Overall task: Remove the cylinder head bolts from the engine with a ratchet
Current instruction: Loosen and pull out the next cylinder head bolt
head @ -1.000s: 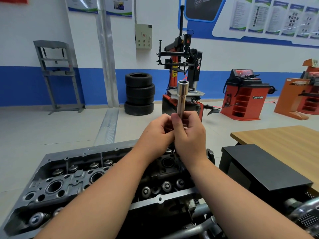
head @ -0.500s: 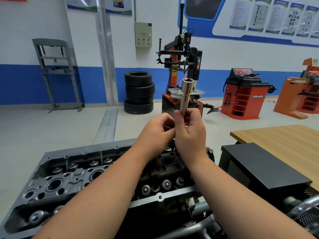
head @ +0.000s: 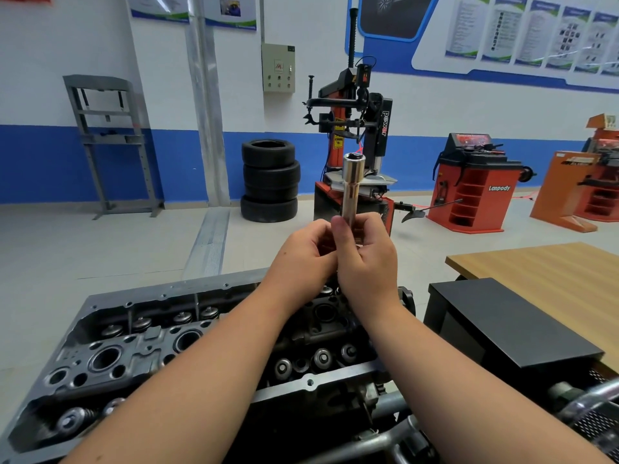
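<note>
— Holding a long chrome socket (head: pixel 350 189) upright in both hands above the cylinder head (head: pixel 140 356), a person readies the tool in a tyre workshop. How far along is the job?

— Barely begun, by the look of it. No ratchet handle shows, no loosened bolt lies on the casting, and the socket's open end points at the ceiling, well clear of the engine. Fitting the tool, seating it and turning out every bolt appear to remain.

— And the hands?

— Both forearms reach forward over the head's near edge and meet above its far right end. The right hand (head: pixel 366 262) has its fingers curled round the socket's lower end, thumb up along the shank. The left hand (head: pixel 303 259) presses in beside it, fingers curled toward the socket's base; whether they grip it cannot be told.

— The bolts themselves?

— Not clearly made out among the valve springs (head: pixel 321 358) and bores.
</note>
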Available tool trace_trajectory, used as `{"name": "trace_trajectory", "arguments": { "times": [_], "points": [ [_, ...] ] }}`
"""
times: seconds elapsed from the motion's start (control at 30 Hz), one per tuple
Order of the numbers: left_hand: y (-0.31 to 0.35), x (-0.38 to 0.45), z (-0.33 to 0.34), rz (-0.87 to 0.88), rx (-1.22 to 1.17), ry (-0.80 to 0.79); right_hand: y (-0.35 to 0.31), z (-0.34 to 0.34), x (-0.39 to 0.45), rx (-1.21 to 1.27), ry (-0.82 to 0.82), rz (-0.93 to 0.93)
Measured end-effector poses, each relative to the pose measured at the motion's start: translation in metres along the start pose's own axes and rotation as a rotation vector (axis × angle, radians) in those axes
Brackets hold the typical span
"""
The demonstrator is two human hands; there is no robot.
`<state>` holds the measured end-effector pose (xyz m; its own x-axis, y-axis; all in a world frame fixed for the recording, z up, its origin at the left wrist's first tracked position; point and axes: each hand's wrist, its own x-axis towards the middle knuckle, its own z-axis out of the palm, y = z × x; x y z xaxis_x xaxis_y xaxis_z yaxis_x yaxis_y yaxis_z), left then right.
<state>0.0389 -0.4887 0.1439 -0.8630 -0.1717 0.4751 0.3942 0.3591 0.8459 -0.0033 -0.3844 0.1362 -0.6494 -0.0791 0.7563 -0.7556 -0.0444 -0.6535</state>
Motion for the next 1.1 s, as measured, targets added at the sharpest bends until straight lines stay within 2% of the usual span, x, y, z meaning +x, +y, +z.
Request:
{"name": "trace_trajectory", "arguments": {
  "times": [0.07, 0.23, 0.37, 0.5, 0.73, 0.87, 1.0, 1.1],
  "points": [
    [-0.0006, 0.0007, -0.0023, -0.016, -0.021, -0.011, 0.0009, 0.0003, 0.0001, -0.018, -0.018, -0.021],
    [0.0017, -0.0051, -0.005, 0.003, -0.065, -0.166, 0.0003, 0.0018, 0.0013, -0.036, -0.005, 0.01],
    [0.0054, -0.0054, -0.0054, 0.034, 0.039, -0.121, -0.0018, 0.001, 0.0003, -0.001, -0.015, 0.025],
    [0.0016, -0.0018, -0.0033, 0.007, 0.036, 0.013, -0.0012, 0.0, 0.0005, 0.006, 0.016, -0.008],
    [0.0011, -0.0046, -0.0037, 0.005, -0.019, -0.132, 0.0012, 0.0026, 0.0007, -0.025, 0.0, -0.003],
    [0.0023, -0.0019, -0.0027, 0.034, 0.058, -0.077, -0.0014, 0.0007, 0.0002, -0.002, -0.019, 0.012],
    [0.0, 0.0021, 0.0004, -0.012, 0.037, 0.009, -0.0012, -0.0008, -0.0008, 0.0, 0.005, -0.017],
    [-0.0006, 0.0013, -0.0007, -0.028, -0.011, -0.013, -0.0001, -0.0007, -0.0001, -0.036, -0.004, -0.048]
  ]
}}
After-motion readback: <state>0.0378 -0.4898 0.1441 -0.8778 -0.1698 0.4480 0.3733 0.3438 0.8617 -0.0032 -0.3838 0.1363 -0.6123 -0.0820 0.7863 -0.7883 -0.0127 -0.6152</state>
